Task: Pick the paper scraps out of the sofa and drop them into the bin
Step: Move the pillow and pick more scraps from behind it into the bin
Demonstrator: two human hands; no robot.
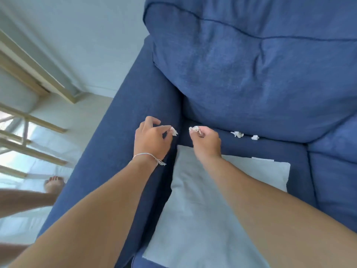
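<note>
My left hand [152, 139] hovers over the blue sofa's armrest [123, 117], pinching a small white paper scrap [173, 130] between thumb and forefinger. My right hand [207, 144] is at the crease between seat and back cushion, with a crumpled white scrap [194, 129] held in its fingertips. Two more white scraps lie along that crease to the right: a larger one [237, 134] and a smaller one [255, 137]. No bin is in view.
A pale grey cushion [202, 206] lies on the sofa seat under my right forearm. The big blue back cushion [260, 74] rises behind the scraps. Left of the sofa are a light floor, a wooden-framed window and my bare foot [54, 183].
</note>
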